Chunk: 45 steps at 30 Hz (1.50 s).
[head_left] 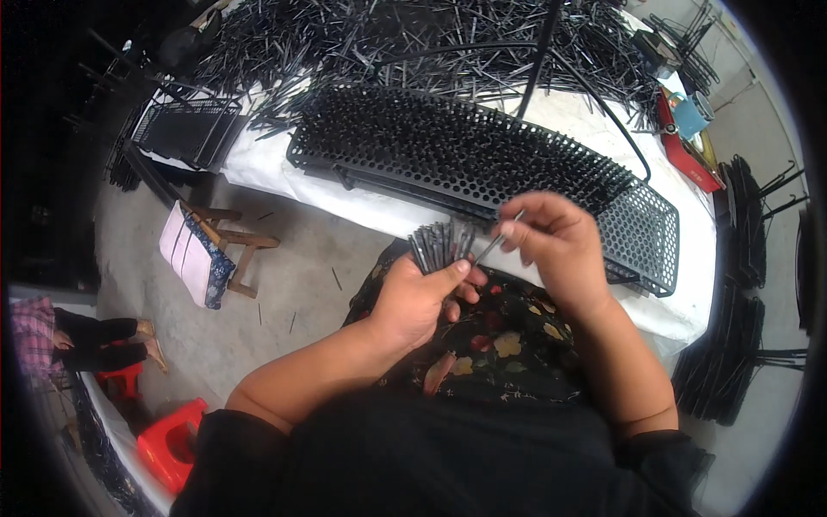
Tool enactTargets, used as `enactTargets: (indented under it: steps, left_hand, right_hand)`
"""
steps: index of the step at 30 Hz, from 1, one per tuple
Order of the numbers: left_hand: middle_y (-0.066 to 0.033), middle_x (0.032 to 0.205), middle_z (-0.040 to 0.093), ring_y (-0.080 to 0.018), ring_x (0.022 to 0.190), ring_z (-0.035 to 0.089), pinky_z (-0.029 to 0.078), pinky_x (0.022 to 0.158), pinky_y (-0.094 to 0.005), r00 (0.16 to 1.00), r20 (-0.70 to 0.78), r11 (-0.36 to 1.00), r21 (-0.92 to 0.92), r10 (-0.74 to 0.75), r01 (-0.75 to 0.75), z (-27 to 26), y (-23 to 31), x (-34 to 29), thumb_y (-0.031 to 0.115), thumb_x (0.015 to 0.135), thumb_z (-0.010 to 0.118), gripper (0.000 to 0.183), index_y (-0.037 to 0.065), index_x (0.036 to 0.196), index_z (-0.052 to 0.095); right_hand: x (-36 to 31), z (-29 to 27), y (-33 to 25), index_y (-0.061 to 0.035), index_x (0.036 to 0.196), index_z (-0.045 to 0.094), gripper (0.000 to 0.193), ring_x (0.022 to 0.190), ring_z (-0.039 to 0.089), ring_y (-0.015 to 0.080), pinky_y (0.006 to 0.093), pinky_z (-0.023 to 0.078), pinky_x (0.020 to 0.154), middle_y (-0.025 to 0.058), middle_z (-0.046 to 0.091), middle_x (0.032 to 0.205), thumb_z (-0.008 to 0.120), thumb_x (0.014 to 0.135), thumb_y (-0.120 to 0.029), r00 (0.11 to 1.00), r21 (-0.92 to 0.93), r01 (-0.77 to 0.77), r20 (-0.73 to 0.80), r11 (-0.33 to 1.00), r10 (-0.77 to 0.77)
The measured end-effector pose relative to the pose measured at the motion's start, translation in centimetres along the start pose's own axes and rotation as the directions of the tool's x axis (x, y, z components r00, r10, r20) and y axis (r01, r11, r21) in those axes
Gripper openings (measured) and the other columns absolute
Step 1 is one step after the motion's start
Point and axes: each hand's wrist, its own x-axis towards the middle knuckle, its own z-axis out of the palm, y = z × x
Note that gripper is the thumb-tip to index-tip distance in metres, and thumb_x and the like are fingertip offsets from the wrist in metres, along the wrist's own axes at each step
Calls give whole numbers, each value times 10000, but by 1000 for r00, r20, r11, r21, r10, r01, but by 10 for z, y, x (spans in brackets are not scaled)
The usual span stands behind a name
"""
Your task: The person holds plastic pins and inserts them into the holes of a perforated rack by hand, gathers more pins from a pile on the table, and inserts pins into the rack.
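Near the center of the frame, the left hand is gripping a bundle of thin dark rods, its fingers closing around them and its thumb pressing across the front, while the rod tips are fanning out toward the top of the frame. Just to the right, the right hand is pinching a single rod between thumb and fingertips; it is slanting down toward the bundle, though whether the two are touching I cannot tell. Above both hands, a long perforated black rack is stretching from upper center to the right, with short dark pieces crowding most of its top and bare holes showing at its right end. It is resting on a white cloth. A heap of loose dark rods is spreading across the top of the frame. At upper right, a red box is sitting beside a light-blue cup. At the left edge, another person is sitting.
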Motion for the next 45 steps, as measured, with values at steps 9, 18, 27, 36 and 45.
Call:
enactTargets:
  steps: [9, 18, 27, 36, 45]
  left_hand:
    - [-87, 946, 665, -171, 760, 629, 466, 546, -279, 993, -105, 998, 7, -56, 57, -22, -3, 2, 115, 926, 581, 140, 58, 1054, 593]
    - [-113, 931, 668, -187, 733, 643, 433, 507, -257, 996, -65, 998, 3, -55, 56, -23, 1, 9, 105, 935, 566, 144, 64, 1068, 531]
    - [-99, 919, 667, -173, 727, 636, 434, 507, -254, 999, -45, 1000, -24, -16, 15, -22, 1, 7, 111, 931, 574, 148, 63, 1068, 548]
    - [-70, 906, 655, -141, 718, 602, 421, 512, -250, 999, -32, 998, -54, -39, 37, -18, 0, 6, 126, 935, 570, 149, 67, 1069, 598]
    - [-68, 873, 639, -146, 709, 595, 418, 527, -248, 992, -85, 996, -4, -93, 92, -18, -2, 10, 120, 933, 567, 143, 43, 1052, 591]
  right_hand:
    - [62, 25, 5, -36, 1002, 572, 243, 735, 658, 254, 319, 516, 647, 105, 662, 804, 693, 793, -16, 752, -556, 535, -31, 636, -658]
    - [62, 30, 0, -36, 959, 602, 219, 763, 621, 277, 348, 496, 681, 96, 662, 807, 698, 764, -4, 730, -620, 549, 30, 560, -683]
    - [42, 26, -4, -41, 913, 656, 197, 857, 599, 311, 376, 492, 744, 103, 656, 884, 721, 727, -42, 641, -775, 581, 247, 249, -726]
    - [23, 19, 2, -21, 1035, 554, 268, 744, 583, 63, 190, 461, 648, 6, 622, 801, 690, 811, 36, 992, -113, 125, -2, 986, -126]
    - [53, 20, -5, -32, 857, 614, 150, 759, 640, 255, 335, 516, 673, 74, 665, 811, 712, 748, 1, 681, -752, 539, 123, 379, -722]
